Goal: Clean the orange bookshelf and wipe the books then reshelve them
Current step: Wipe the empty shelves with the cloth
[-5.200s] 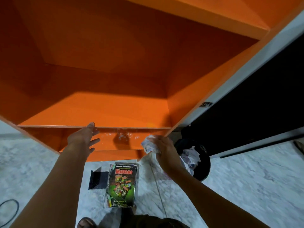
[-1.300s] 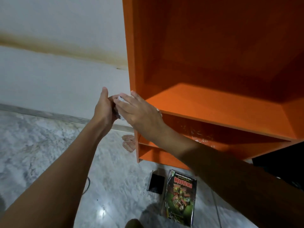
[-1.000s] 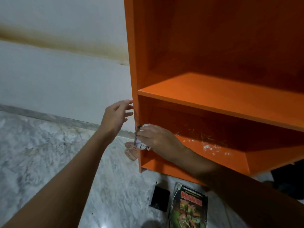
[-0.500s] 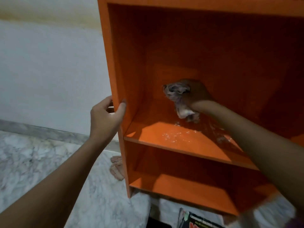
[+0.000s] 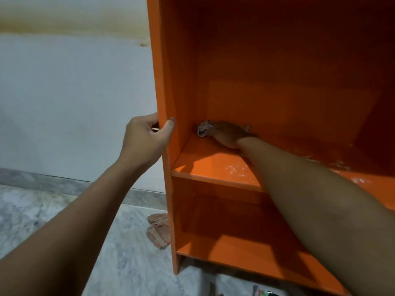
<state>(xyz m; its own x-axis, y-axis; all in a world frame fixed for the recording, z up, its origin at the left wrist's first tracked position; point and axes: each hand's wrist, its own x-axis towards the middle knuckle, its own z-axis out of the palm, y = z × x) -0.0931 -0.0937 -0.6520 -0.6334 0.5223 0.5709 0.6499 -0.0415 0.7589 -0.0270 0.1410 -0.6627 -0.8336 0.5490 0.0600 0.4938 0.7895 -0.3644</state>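
Observation:
The orange bookshelf [image 5: 183,82] fills the right of the head view, with no books on its boards. My left hand [image 5: 147,134] grips the front edge of its left side panel, thumb inside, fingers round the outside. My right hand [image 5: 227,133] reaches deep into the compartment and presses a crumpled white tissue [image 5: 203,130] into the back left corner, where the board meets the rear wall. White wet flecks [image 5: 237,169] lie on that board near its front edge. A corner of a book [image 5: 259,292] shows on the floor at the bottom edge.
A pinkish rag [image 5: 159,230] lies on the marble floor [image 5: 53,221] against the bookshelf's left foot. A white wall [image 5: 70,103] with a brown stain band near the top stands to the left. A lower orange board [image 5: 245,255] sits beneath my right arm.
My right hand has dropped with the tissue from the back wall down to the back left corner of the board. My left hand still holds the side panel. The view moved closer.

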